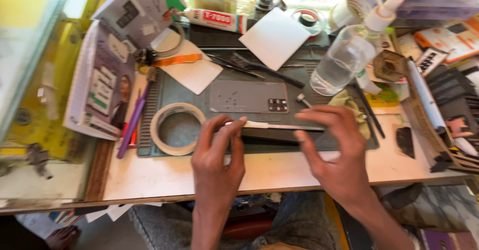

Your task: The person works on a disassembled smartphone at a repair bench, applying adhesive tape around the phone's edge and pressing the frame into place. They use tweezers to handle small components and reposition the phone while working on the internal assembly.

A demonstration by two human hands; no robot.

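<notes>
My left hand (215,155) and my right hand (333,150) both grip a flat dark phone (279,129) held on edge over the grey-green work mat (199,88). Fingers of each hand pinch its long sides, thumbs toward me. A grey phone back cover (244,96) with a small camera block lies flat on the mat just beyond the phone. A roll of tape (177,128) rests on the mat to the left of my left hand.
A clear spray bottle (349,55) lies tilted at the back right, a yellow cloth (349,103) beside my right hand. A white card (274,38), glue tube (214,19), purple tool (132,123), tweezers (259,70) and booklets (100,90) crowd the bench.
</notes>
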